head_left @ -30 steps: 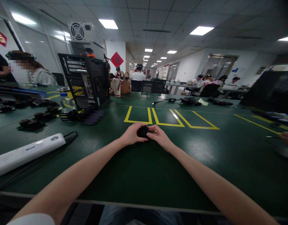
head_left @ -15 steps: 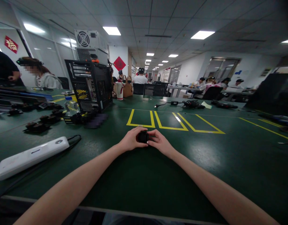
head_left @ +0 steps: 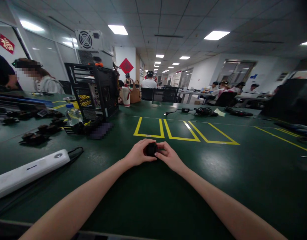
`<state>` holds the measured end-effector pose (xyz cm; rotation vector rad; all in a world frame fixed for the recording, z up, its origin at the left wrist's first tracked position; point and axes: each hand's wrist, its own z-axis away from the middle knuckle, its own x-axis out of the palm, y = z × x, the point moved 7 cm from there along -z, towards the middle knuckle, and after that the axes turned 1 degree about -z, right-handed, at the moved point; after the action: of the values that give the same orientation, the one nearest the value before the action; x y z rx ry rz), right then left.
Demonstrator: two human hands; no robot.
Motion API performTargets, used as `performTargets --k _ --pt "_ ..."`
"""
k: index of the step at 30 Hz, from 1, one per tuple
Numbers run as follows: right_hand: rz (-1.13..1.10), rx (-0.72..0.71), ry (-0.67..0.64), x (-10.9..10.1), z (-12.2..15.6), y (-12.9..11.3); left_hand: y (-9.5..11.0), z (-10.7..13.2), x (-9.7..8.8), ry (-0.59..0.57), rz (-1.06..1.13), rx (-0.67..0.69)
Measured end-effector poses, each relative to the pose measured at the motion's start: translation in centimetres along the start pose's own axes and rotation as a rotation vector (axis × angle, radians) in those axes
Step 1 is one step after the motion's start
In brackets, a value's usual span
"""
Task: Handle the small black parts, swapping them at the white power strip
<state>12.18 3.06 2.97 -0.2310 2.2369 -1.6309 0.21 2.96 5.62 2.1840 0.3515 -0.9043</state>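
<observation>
Both arms reach out over the green table (head_left: pixel 148 196). My left hand (head_left: pixel 138 154) and my right hand (head_left: pixel 168 156) meet near the middle of the table, fingers curled round a small black object (head_left: pixel 151 149) held between them. The object is mostly covered by the fingers and I cannot make out what it is. Both hands rest low, close to the table top, just in front of yellow taped rectangles (head_left: pixel 148 128).
A white power strip (head_left: pixel 28 169) with a black cord lies at the left. Behind it stand an open black computer case (head_left: pixel 93 91), a water bottle (head_left: pixel 72 114) and several small black parts (head_left: pixel 35 137). Cables (head_left: pixel 200 111) lie farther back. People sit at the left and at far tables.
The hands stay together on the black object with only slight finger shifts. The view has drifted a little as my head moved.
</observation>
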Motion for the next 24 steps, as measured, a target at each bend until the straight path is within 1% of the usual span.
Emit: performTargets --k 4,11,17,20,24 --pt "-0.014 0.015 0.015 -0.14 -0.14 0.22 0.01 -0.01 -0.08 -0.018 0.014 -0.016" --pt "0.016 0.097 0.014 -0.24 0.03 -0.37 -0.08 -0.22 -0.19 -0.041 0.053 -0.05" --pt "-0.085 0.134 -0.025 -0.11 0.01 -0.28 0.01 -0.47 -0.39 -0.074 0.054 -0.078" --pt "-0.119 0.141 -0.01 -0.16 -0.13 -0.21 -0.21 -0.57 -0.43 -0.065 0.051 -0.085" --pt "-0.104 0.161 0.016 -0.42 -0.51 -0.22 -0.56 -0.71 -0.29 -0.076 0.057 -0.106"
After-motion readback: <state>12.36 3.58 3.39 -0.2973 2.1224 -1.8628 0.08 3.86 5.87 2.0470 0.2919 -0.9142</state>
